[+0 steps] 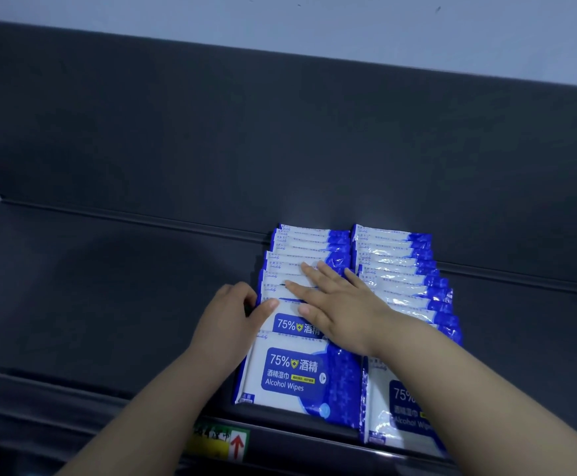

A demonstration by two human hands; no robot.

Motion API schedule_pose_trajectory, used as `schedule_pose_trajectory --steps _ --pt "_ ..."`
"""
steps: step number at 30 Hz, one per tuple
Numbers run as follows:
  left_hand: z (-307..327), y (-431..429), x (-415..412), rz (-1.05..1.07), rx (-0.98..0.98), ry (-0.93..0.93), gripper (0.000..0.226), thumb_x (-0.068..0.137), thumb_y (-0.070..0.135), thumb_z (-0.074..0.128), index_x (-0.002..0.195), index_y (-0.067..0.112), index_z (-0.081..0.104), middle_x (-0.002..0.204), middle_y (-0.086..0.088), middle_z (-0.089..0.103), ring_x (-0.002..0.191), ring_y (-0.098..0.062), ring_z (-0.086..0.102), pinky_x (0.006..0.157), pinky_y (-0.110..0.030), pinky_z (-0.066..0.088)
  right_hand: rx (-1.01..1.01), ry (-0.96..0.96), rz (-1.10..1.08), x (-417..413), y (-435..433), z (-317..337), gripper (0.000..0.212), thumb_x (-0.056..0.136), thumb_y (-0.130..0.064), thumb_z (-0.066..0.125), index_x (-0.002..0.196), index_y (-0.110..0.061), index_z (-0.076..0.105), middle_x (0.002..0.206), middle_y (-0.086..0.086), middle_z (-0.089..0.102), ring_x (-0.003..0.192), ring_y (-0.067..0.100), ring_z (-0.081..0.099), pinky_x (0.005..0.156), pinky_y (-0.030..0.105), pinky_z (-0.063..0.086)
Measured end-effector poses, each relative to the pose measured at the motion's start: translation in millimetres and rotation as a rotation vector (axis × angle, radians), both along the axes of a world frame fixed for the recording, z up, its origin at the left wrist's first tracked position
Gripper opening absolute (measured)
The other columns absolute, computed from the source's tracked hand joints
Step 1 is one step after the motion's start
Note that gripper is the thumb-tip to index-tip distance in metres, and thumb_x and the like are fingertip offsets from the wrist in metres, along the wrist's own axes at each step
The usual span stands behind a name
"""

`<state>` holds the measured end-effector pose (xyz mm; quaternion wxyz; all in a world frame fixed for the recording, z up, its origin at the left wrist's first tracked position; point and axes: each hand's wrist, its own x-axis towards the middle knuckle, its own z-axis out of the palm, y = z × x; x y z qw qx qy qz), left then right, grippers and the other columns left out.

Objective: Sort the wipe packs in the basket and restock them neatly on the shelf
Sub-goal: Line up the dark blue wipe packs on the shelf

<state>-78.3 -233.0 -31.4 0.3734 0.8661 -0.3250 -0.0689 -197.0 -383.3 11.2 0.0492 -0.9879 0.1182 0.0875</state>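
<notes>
Two rows of blue-and-white alcohol wipe packs lie overlapped on the dark shelf (108, 269). The left row (297, 376) runs from the shelf's back to its front lip; the right row (400, 269) lies beside it. My right hand (335, 300) lies flat with straight fingers on the middle packs of the left row. My left hand (235, 314) is at that row's left edge, its thumb on top of a pack (294, 322) and its fingers curled round the pack's side. The basket is out of view.
The shelf's dark back panel (280, 132) rises behind the rows. A yellow and green price label (220, 441) with a red arrow sits on the front rail below the left row. Bare shelf surface stretches to the left of the packs.
</notes>
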Motion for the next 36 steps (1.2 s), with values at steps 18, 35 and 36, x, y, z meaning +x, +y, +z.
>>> schedule_pose_trajectory --steps 18,35,36 --pt "-1.1 24.1 -19.8 -0.099 0.211 -0.420 0.056 0.094 0.055 0.033 0.142 0.027 0.031 0.123 0.005 0.049 0.107 -0.010 0.051 0.084 -0.025 0.044 -0.174 -0.166 -0.165 -38.4 42.3 -27.4 0.070 0.079 -0.054 0.026 0.117 -0.012 0.068 0.126 0.010 0.062 0.111 0.022 0.063 0.088 0.044 0.052" --pt "-4.3 54.0 -11.7 -0.239 0.123 -0.826 0.040 0.074 0.036 0.075 0.105 0.012 0.069 0.079 -0.003 0.062 0.064 -0.025 0.060 0.051 -0.034 0.046 -0.276 -0.184 -0.431 -55.8 111.0 -29.1 0.066 0.080 -0.055 0.032 0.117 -0.012 0.067 0.122 0.010 0.064 0.114 0.026 0.061 0.100 0.046 0.031" --pt "-2.6 60.4 -12.5 -0.252 0.127 -0.844 0.038 0.074 0.036 0.075 0.103 0.013 0.070 0.079 -0.003 0.062 0.064 -0.025 0.060 0.052 -0.035 0.046 -0.280 -0.193 -0.455 -54.8 118.9 -26.6 0.066 0.080 -0.054 0.033 0.118 -0.011 0.066 0.122 0.010 0.064 0.114 0.026 0.061 0.100 0.045 0.029"
